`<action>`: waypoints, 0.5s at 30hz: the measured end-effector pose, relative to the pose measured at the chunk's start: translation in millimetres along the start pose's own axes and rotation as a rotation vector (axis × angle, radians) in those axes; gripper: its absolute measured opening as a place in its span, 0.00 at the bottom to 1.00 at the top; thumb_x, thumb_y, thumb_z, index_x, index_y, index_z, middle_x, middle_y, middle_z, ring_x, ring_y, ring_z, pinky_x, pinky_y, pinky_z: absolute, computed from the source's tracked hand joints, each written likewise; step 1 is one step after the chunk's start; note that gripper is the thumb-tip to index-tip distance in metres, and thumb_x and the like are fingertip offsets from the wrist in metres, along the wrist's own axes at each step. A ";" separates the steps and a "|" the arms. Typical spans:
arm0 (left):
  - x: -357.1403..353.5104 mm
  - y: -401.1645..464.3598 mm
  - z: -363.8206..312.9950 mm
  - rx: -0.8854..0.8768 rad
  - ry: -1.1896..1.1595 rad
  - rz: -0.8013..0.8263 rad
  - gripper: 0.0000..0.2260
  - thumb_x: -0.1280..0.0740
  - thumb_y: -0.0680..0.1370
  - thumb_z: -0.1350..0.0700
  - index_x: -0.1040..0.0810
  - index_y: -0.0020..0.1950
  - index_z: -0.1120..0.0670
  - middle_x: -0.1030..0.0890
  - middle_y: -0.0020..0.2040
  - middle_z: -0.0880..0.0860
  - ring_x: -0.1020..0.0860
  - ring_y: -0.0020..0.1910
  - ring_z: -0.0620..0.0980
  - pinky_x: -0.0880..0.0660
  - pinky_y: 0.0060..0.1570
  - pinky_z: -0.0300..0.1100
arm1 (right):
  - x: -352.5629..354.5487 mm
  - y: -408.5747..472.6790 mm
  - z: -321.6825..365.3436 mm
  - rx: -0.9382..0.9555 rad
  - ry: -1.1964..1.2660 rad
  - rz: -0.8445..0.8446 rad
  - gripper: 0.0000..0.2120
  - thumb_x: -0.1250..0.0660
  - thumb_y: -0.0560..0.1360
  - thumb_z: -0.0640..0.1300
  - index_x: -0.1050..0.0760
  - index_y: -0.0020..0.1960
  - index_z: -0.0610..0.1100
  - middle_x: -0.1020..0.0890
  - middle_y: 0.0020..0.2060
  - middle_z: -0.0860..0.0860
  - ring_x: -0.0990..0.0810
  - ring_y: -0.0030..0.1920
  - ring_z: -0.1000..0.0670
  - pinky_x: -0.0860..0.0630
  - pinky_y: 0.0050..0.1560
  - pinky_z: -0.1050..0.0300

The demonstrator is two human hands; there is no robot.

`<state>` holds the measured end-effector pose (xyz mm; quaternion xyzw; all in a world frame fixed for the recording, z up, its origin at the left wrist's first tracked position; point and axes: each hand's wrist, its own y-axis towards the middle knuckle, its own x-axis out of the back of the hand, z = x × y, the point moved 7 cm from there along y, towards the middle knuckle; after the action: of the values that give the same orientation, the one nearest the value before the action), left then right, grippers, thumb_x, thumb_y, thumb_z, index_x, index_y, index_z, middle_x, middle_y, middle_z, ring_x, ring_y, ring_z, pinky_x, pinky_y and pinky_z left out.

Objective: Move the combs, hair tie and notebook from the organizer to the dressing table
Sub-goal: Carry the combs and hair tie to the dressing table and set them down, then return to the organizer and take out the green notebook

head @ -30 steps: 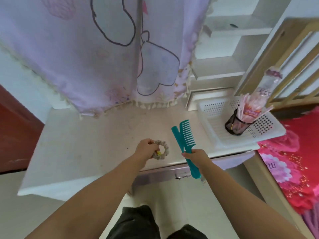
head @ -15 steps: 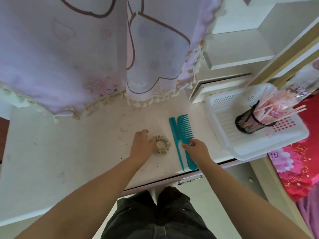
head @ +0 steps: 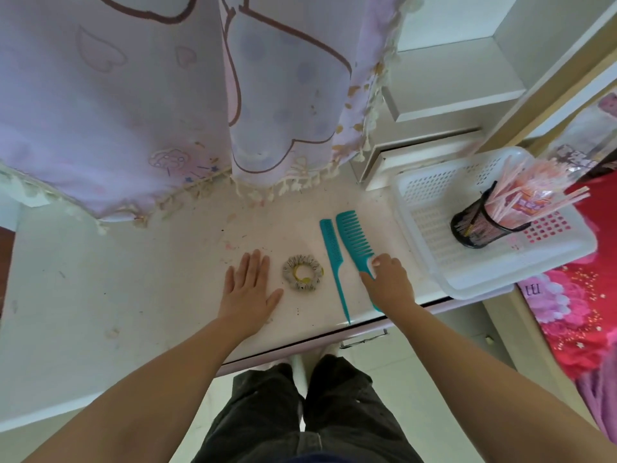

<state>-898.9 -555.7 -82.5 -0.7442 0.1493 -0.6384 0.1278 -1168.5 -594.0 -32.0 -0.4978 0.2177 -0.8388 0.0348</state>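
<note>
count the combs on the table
2. A thin tail comb lies right of the hair tie. A wide-tooth comb lies beside it on its right, its handle under the right hand. No others visible.

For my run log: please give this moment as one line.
left hand: flat, empty | right hand: on wide comb | hair tie, tail comb: on table
</note>
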 end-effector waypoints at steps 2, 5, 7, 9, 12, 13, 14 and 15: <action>7.1 0.8 -3.1 0.005 0.015 0.017 0.32 0.55 0.78 0.39 0.62 0.75 0.53 0.62 0.78 0.54 0.63 0.76 0.53 0.60 0.74 0.53 | 4.6 -8.5 -5.7 -0.020 0.028 -0.017 0.19 0.38 0.76 0.51 0.31 0.61 0.40 0.26 0.56 0.42 0.26 0.55 0.42 0.26 0.53 0.48; 32.9 3.3 -12.0 -0.016 -0.032 -0.026 0.27 0.51 0.79 0.44 0.51 0.75 0.53 0.48 0.77 0.56 0.50 0.76 0.56 0.50 0.73 0.55 | 15.5 -33.1 -18.7 -0.075 0.052 -0.122 0.17 0.41 0.77 0.51 0.29 0.61 0.42 0.25 0.57 0.43 0.26 0.56 0.43 0.25 0.56 0.45; 57.2 5.7 -26.0 -0.104 -0.049 -0.107 0.24 0.48 0.79 0.47 0.46 0.74 0.53 0.39 0.75 0.56 0.42 0.73 0.56 0.44 0.71 0.55 | 20.2 -59.9 -32.4 -0.140 0.074 -0.220 0.17 0.42 0.78 0.50 0.29 0.62 0.43 0.25 0.59 0.44 0.26 0.58 0.44 0.27 0.58 0.45; 80.7 6.2 -52.1 -0.255 -0.058 -0.195 0.23 0.44 0.79 0.50 0.41 0.73 0.54 0.33 0.71 0.56 0.36 0.70 0.57 0.40 0.68 0.55 | 21.4 -92.6 -45.5 -0.206 0.043 -0.319 0.17 0.44 0.78 0.51 0.31 0.64 0.45 0.27 0.62 0.45 0.29 0.62 0.45 0.29 0.61 0.47; 93.5 -12.5 -106.7 -0.536 -0.026 -0.237 0.22 0.41 0.78 0.53 0.35 0.70 0.58 0.28 0.67 0.58 0.31 0.65 0.58 0.35 0.63 0.54 | 16.1 -151.6 -64.2 -0.313 -0.037 -0.437 0.19 0.46 0.79 0.53 0.35 0.67 0.47 0.29 0.66 0.46 0.32 0.66 0.44 0.35 0.64 0.46; 90.2 -26.3 -129.5 -0.642 0.003 -0.229 0.22 0.42 0.78 0.53 0.35 0.70 0.58 0.28 0.67 0.59 0.30 0.65 0.58 0.35 0.63 0.53 | 12.3 -177.0 -72.7 -0.356 -0.050 -0.469 0.20 0.46 0.79 0.53 0.36 0.68 0.47 0.30 0.67 0.45 0.33 0.67 0.43 0.37 0.66 0.46; 85.2 -37.7 -146.8 -0.723 0.026 -0.221 0.22 0.42 0.78 0.52 0.36 0.70 0.58 0.28 0.67 0.58 0.30 0.65 0.58 0.35 0.63 0.52 | 7.6 -195.2 -77.6 -0.377 -0.067 -0.477 0.21 0.47 0.79 0.53 0.38 0.69 0.48 0.32 0.68 0.45 0.35 0.69 0.43 0.39 0.68 0.44; 77.7 -50.9 -163.4 -0.801 0.053 -0.205 0.22 0.43 0.78 0.52 0.36 0.70 0.58 0.28 0.67 0.57 0.31 0.65 0.57 0.35 0.63 0.52 | 2.0 -212.5 -83.2 -0.401 -0.082 -0.475 0.22 0.47 0.79 0.54 0.40 0.70 0.48 0.34 0.70 0.45 0.37 0.70 0.42 0.41 0.70 0.43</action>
<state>-1046.5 -538.6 32.6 -0.7295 0.3141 -0.5581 -0.2402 -1206.6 -375.3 20.6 -0.5649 0.2550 -0.7431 -0.2525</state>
